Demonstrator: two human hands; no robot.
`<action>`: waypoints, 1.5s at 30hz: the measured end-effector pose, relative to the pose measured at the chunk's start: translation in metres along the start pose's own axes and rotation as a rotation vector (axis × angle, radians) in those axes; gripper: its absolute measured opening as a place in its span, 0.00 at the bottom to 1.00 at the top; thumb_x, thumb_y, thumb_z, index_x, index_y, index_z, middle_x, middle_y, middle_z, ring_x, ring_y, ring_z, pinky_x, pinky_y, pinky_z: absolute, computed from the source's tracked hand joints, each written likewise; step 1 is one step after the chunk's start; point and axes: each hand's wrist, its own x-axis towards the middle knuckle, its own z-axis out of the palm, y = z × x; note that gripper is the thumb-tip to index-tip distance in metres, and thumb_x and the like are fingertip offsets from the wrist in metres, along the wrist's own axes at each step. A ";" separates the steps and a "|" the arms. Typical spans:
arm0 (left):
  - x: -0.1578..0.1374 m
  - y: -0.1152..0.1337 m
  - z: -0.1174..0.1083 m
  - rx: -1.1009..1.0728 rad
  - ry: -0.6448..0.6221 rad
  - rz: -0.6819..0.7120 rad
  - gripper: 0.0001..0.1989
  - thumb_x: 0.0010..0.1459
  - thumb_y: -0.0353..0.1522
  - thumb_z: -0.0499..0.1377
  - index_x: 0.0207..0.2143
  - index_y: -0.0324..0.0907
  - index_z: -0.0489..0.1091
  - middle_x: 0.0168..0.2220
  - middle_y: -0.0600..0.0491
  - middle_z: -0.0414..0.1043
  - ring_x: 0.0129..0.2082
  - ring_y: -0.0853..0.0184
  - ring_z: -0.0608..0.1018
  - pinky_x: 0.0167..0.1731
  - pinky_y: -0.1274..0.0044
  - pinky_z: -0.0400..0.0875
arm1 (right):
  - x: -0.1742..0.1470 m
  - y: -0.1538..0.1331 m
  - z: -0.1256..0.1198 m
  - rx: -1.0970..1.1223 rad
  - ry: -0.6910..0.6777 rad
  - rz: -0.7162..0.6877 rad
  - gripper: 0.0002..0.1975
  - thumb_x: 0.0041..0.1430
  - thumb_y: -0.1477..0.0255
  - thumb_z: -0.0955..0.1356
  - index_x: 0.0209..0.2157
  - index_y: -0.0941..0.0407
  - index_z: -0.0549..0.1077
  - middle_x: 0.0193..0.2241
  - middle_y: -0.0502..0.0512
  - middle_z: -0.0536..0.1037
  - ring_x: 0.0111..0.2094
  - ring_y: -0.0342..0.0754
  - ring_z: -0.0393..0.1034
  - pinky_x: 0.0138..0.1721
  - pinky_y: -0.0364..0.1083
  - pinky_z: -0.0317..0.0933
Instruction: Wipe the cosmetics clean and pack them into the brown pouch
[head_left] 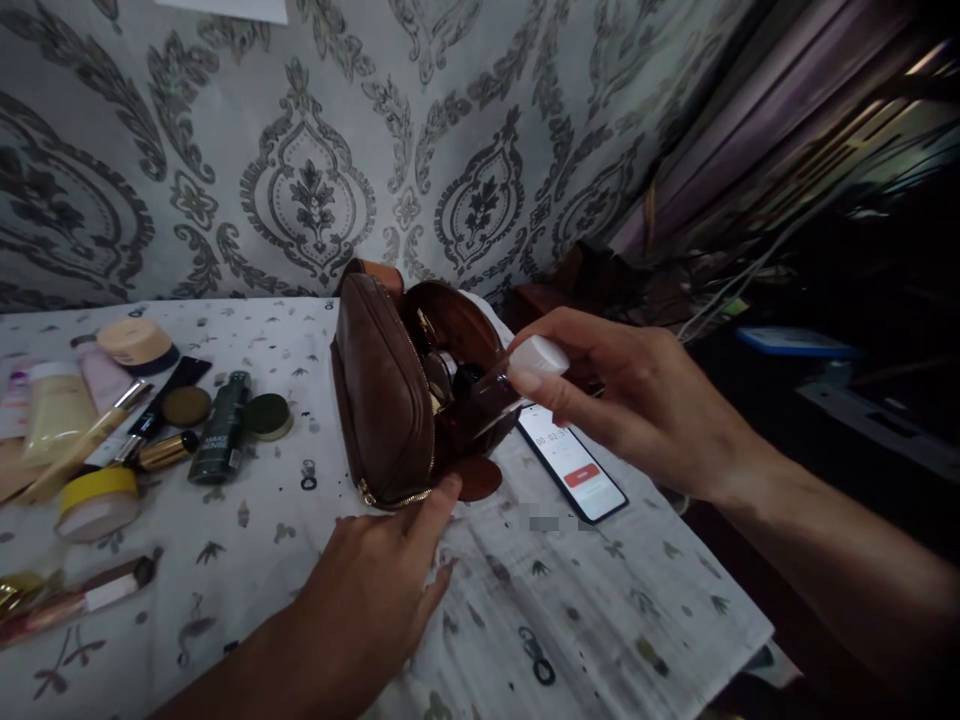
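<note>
Head view: yr R hand (637, 385) is closed on a white-capped bottle (537, 355), thumb + fingers pinching at the cap, clear body slanting down-left into the open mouth of the brown bag (379, 390). Yr L hand (382, 560) is loosely open, nothing gripped that I can see; index tip is at the bag's lower front edge, by the round brown flap (480, 480).

To do this well, prob. best to keep the bottle in line w/ the opening so it doesn't snag the zipper (409, 498) or knock the items inside (442, 370). Grip's only up at the cap end, so go slow: cap may slip or twist if loose, can't tell how tight. L finger could press the bag edge a bit more firmly, else the bag may shift. Mind the phone (577, 465) just under yr R hand, too.
</note>
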 end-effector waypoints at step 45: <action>0.003 0.004 0.000 0.274 -0.112 0.019 0.30 0.59 0.28 0.57 0.63 0.40 0.57 0.38 0.48 0.80 0.33 0.59 0.83 0.30 0.70 0.80 | -0.028 0.018 0.038 -0.560 -0.405 -0.587 0.18 0.72 0.66 0.58 0.39 0.60 0.75 0.32 0.57 0.77 0.37 0.50 0.67 0.42 0.50 0.59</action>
